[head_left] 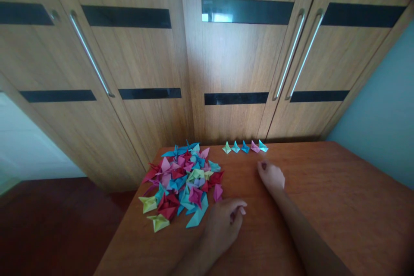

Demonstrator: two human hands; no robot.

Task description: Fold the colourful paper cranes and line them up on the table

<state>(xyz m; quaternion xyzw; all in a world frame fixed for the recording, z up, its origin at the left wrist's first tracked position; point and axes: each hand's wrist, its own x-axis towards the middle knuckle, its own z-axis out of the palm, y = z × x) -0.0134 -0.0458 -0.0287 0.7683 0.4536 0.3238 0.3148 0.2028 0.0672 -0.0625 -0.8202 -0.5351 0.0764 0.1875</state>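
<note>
My left hand [224, 223] is just above the table, its fingers curled in with the tips together and nothing visible in them. It is at the lower right edge of a heap of folded paper pieces [189, 177] in red, pink, blue, yellow and purple, nearest a magenta piece [217, 192]. My right hand [272, 177] is farther forward, its fingers also curled closed, with no object showing. Beyond it, small origami pieces stand in a row near the back edge: a yellow-green one [227, 148], blue ones [245, 147] and a pink one [255, 147].
The reddish-brown wooden table [333, 189] reaches back to a wooden wardrobe [233, 60] with long metal handles [289, 56] and dark strips. A pale blue wall [381, 108] is on the right. The dark red floor [64, 224] shows at the left.
</note>
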